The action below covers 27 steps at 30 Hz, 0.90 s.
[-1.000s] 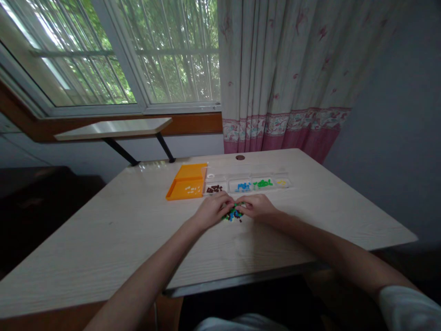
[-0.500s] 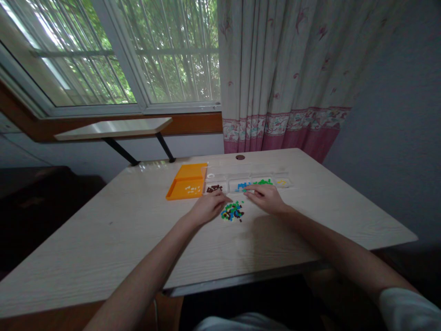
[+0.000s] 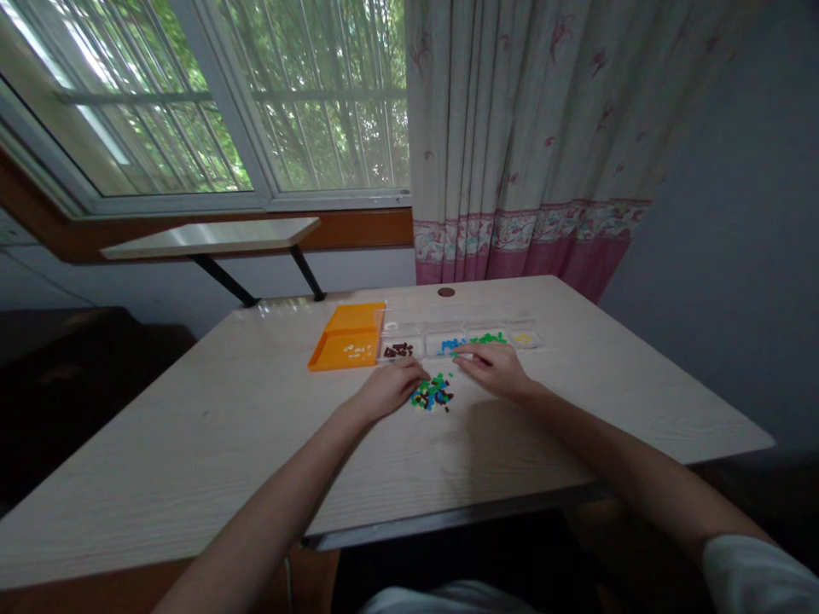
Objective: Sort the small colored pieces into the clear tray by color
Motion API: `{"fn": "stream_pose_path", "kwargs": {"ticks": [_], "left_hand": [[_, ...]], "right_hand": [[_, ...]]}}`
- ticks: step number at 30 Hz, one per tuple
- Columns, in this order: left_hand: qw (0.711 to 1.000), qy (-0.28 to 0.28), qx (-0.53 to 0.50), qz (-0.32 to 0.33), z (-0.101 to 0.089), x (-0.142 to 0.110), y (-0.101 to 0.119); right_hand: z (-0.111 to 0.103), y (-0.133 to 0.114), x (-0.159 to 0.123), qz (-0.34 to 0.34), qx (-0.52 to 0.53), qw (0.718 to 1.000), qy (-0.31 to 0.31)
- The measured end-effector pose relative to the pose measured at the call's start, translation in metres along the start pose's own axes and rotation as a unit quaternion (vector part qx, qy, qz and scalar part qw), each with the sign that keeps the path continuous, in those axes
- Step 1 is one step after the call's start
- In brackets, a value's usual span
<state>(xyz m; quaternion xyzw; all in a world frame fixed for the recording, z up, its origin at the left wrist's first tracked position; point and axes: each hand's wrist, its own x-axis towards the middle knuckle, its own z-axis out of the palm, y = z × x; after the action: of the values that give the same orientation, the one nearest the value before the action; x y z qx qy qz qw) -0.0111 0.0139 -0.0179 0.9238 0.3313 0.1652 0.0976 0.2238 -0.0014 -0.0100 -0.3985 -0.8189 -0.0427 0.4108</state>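
Observation:
A loose pile of small green, blue, brown and yellow pieces (image 3: 432, 393) lies on the table. My left hand (image 3: 392, 386) rests at the pile's left edge, its fingers bent together with the tips on or just above the pieces; whether they grip one is hidden. My right hand (image 3: 494, 367) is pinched in front of the clear compartment box (image 3: 425, 343), and a small green piece (image 3: 455, 354) shows at its fingertips. Sorted in the box are brown pieces (image 3: 398, 350), blue pieces (image 3: 451, 345), green pieces (image 3: 490, 338) and a few yellow pieces (image 3: 523, 338).
Left of the clear box stands an open orange case (image 3: 328, 351) with white pieces (image 3: 357, 350) in it. A raised shelf (image 3: 217, 237) on black legs is at the table's back left. A brown round disc (image 3: 446, 292) lies at the back edge, before the curtain (image 3: 512, 230).
The left fingertips have drawn in and lowered at the pile's upper left edge. My right hand has barely shifted and keeps its pinch.

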Motion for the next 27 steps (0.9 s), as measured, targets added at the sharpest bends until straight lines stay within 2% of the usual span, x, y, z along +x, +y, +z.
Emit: {"fn": "stream_pose_path", "kwargs": {"ticks": [5, 9, 12, 18, 22, 27], "left_hand": [[1.0, 0.002, -0.021, -0.006, 0.0, 0.0, 0.0], [1.0, -0.005, -0.022, -0.001, -0.002, -0.001, 0.002], [1.0, -0.008, -0.022, 0.001, -0.004, -0.001, 0.004], [0.999, 0.004, -0.036, -0.007, -0.003, -0.001, 0.003], [0.998, 0.014, -0.064, -0.016, -0.004, -0.001, 0.004], [0.993, 0.035, -0.107, -0.045, -0.005, 0.002, 0.006]], "right_hand": [[-0.006, 0.004, 0.002, 0.015, -0.019, 1.0, -0.015], [-0.022, 0.024, 0.008, 0.087, -0.058, 0.993, -0.052], [-0.03, 0.045, 0.011, 0.142, -0.098, 0.979, -0.108], [-0.025, 0.069, 0.005, 0.185, -0.126, 0.961, -0.163], [-0.021, 0.067, 0.003, 0.182, -0.126, 0.961, -0.165], [-0.018, 0.044, 0.006, 0.164, -0.098, 0.967, -0.168]]}}
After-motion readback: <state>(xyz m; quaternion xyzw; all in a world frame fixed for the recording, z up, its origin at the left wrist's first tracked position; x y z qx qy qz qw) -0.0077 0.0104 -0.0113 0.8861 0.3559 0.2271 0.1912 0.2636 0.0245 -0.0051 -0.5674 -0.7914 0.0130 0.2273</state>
